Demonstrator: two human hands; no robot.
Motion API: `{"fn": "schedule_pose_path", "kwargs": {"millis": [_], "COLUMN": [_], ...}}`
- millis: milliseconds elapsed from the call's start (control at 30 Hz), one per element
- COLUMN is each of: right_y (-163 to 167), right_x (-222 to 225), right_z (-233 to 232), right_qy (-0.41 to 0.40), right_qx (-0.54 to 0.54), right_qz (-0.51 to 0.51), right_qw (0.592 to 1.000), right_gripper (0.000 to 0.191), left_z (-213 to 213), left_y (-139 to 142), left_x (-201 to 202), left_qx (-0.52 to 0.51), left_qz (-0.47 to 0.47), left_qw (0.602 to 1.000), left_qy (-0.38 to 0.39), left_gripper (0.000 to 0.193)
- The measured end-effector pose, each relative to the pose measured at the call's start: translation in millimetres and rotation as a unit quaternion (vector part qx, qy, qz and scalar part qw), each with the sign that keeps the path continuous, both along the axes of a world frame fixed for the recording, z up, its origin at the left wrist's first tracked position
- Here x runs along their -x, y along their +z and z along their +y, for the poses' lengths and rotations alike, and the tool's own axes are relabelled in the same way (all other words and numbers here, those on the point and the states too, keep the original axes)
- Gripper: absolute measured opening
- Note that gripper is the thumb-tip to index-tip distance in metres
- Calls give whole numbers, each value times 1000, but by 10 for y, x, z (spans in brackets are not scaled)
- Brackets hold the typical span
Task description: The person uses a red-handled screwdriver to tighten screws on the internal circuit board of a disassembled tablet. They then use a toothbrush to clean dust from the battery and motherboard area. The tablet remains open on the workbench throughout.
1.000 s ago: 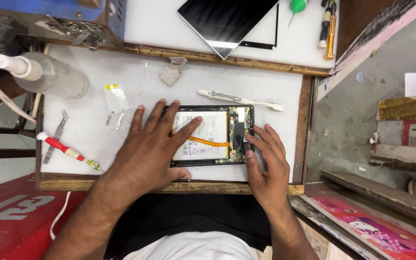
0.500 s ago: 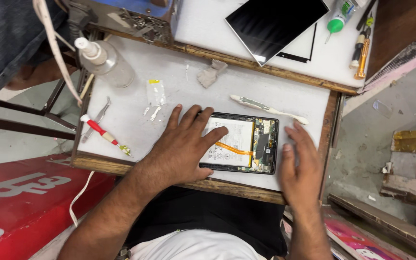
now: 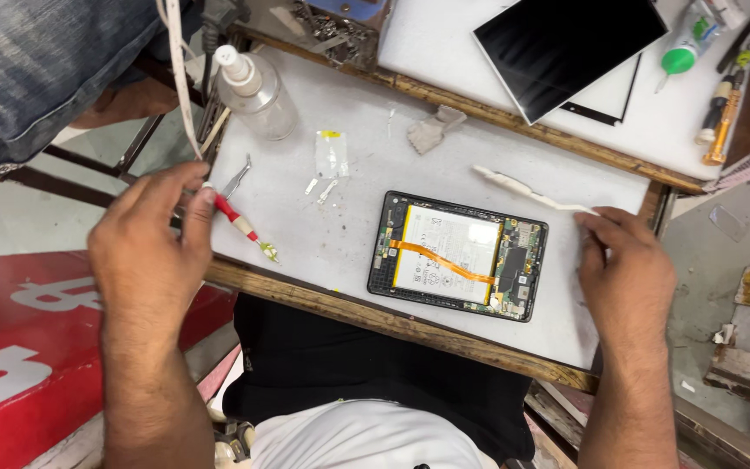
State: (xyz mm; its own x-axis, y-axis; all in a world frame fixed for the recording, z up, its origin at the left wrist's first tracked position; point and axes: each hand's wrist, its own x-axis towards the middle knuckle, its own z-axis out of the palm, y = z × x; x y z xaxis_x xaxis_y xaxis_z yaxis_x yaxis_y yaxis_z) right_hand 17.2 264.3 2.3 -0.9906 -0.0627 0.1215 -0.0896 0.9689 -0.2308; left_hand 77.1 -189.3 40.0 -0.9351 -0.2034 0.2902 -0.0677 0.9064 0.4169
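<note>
- Another person's denim leg [image 3: 36,69] fills the upper left corner, off the tabletop [image 3: 340,217].
- Left hand [image 3: 145,252] sits at the tabletop's left edge, fingers curled onto the red end of the screwdriver [image 3: 240,227]. It looks like a light pinch, but the back of the hand hides the contact, so I cannot tell how firm the grip is.
- The screwdriver's long axis runs from the fingers down and right, its tip pointing towards the front edge and the tablet. Tweezers [image 3: 236,181] lie just above it, partly hidden by the fingers.
- A spray bottle [image 3: 258,95] stands at the back left corner; a small clear bag [image 3: 332,155] lies right of it, with loose scraps just below.
- The tablet [image 3: 457,256], back cover off, lies right of the tabletop's middle, near the front edge, long axis roughly along that edge. Its white battery and an orange flex strip show. Neither hand touches it; it lies between them, the right hand somewhat nearer.
- A crumpled grey wad [image 3: 434,128] lies near the back edge.
- A thin white pry tool [image 3: 527,191] lies slantwise above the tablet's right end.
- Right hand [image 3: 627,274] rests at the right edge, fingers bent, fingertips at the pry tool's far end; whether it grips the tool is unclear.
- On the farther bench lie a dark glass panel [image 3: 566,43], a green-capped tube [image 3: 683,48] and more screwdrivers [image 3: 722,113], the last partly cut off.
</note>
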Motion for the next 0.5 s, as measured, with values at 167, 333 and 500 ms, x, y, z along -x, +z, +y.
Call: {"fn": "schedule_pose_path", "kwargs": {"millis": [167, 333, 500], "right_y": [-51, -16, 23], "right_x": [50, 30, -155], "right_z": [38, 12, 22], "right_qy": [-23, -48, -95], "right_qx": [24, 64, 154], "right_qz": [61, 50, 35], "right_qw": [998, 996, 983], "right_gripper": [19, 24, 23], "left_z": [-25, 207, 300], "left_y": [-62, -129, -133], "left_x": [-35, 36, 57], "left_qx": [49, 8, -12], "left_qz": [-177, -203, -206], "left_qw": [983, 979, 978], "left_qy": [5, 12, 16], "left_gripper": [20, 22, 16]}}
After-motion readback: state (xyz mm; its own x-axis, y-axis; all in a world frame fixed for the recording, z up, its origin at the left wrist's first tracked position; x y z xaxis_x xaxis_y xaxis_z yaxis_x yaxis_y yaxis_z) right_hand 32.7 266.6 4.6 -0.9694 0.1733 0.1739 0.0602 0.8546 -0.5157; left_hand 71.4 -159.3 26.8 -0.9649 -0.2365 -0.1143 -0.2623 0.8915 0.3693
